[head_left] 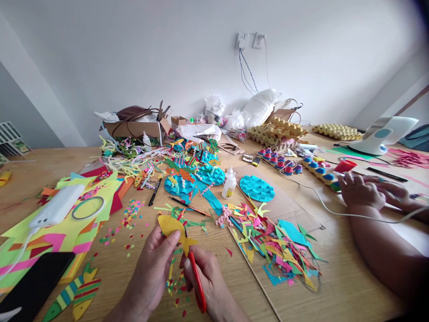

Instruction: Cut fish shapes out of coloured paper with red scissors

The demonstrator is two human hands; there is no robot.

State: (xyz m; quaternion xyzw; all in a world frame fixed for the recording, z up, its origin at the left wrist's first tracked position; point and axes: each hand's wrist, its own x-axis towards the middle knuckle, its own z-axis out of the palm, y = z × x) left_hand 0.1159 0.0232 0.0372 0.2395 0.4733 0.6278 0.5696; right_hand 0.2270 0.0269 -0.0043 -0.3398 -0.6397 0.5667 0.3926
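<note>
Between the thumb and fingers of my left hand is a yellow paper fish, its tail toward my right hand. My right hand grips red-handled scissors. Their blades meet the paper near the fish's tail and are partly hidden by it. Small paper scraps lie on the table beneath my hands. At the lower left, two striped paper fish rest beside a black phone.
A heap of coloured paper scraps lies right of my hands, beside a thin wooden stick. A glue bottle stands near blue textured ovals. Another person's hands rest at the right. Coloured sheets are stacked left.
</note>
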